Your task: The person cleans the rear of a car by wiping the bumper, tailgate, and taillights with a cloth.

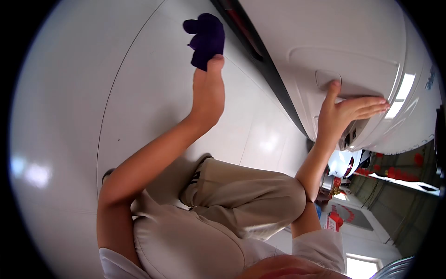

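Observation:
My left hand (211, 74) is stretched out over the floor at the upper middle, closed on a dark purple cloth (209, 39) that covers its fingers. The thumb rests against the cloth's lower edge. On the right, my right hand (344, 111) lies against the light-coloured car body (348, 56) with its fingers spread and nothing held. Its thumb touches the edge of a small square cover (327, 78), and its fingertips reach a raised edge of the bodywork.
The shiny pale floor (148, 79) fills the left side. My bent knee (292, 197) is below, between my arms. A dark trim strip (278, 83) runs along the car's edge. Another white car (341, 162) and red decorations stand further off at the right.

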`<state>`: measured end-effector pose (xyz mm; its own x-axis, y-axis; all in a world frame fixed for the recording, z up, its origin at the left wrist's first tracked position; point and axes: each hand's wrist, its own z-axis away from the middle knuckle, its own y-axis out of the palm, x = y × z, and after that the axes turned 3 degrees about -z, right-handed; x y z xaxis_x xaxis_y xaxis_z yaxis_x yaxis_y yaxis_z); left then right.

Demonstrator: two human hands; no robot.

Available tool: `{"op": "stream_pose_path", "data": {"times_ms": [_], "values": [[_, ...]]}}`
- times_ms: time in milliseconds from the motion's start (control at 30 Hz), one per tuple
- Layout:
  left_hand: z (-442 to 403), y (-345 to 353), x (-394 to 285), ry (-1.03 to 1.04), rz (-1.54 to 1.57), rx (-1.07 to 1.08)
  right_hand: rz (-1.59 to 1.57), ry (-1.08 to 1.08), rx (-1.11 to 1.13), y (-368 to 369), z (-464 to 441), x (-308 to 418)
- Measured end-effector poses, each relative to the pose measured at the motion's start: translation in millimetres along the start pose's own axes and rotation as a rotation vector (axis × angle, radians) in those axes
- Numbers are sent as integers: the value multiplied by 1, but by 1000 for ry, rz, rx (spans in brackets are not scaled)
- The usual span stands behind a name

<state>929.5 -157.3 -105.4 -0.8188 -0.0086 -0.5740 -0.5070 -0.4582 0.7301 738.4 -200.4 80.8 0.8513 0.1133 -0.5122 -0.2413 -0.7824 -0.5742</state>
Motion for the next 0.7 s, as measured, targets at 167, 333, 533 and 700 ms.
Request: {"op": "stream_pose_path", "data": {"times_ms": [167, 333, 533, 700], "values": [[12, -1, 7, 54, -55, 79, -20, 9, -2, -7, 3, 2], [7, -16, 37, -37, 79, 32, -58, -48, -63, -4, 3, 0], [13, -7, 27, 46, 52, 99, -86, -54, -91, -1, 4, 1], [12, -3, 21, 29, 73, 83, -102, -36, -78, -1, 2, 2]]}}
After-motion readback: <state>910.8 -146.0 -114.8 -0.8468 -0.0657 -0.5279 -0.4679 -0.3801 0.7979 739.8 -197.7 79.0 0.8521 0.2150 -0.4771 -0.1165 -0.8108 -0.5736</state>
